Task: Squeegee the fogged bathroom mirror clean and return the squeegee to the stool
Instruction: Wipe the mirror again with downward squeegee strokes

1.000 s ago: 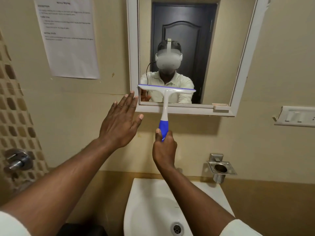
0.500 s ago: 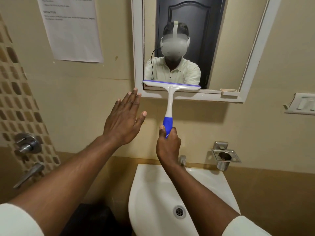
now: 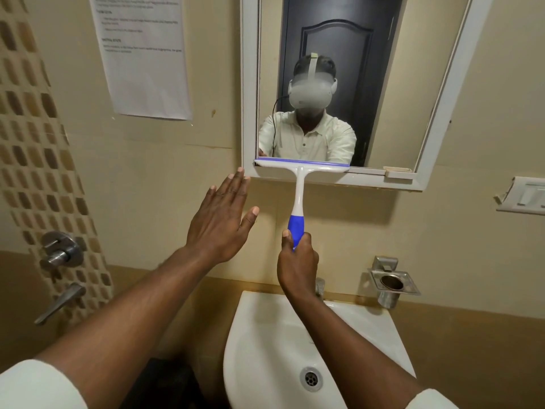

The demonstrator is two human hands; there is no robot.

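Observation:
A white-framed mirror (image 3: 249, 84) hangs on the beige wall above the basin; its glass reflects a person and a dark door. The white squeegee (image 3: 300, 184) with a blue grip has its blade lying along the mirror's bottom edge, over the lower frame. My right hand (image 3: 298, 261) is shut around the blue grip, below the mirror. My left hand (image 3: 219, 222) is flat and spread with fingers apart, near the wall just under the frame's lower left corner, holding nothing. The stool is out of sight.
A white washbasin (image 3: 259, 335) sits below my arms, with a tap behind my right wrist. A steel holder (image 3: 392, 283) is mounted to its right, a switch plate (image 3: 523, 196) further right. Shower valves (image 3: 60, 250) and a paper notice (image 3: 144, 54) are on the left.
The squeegee blade has slid down from the lower part of the glass to the mirror's bottom edge. My left hand stays spread near the wall. The camera has shifted.

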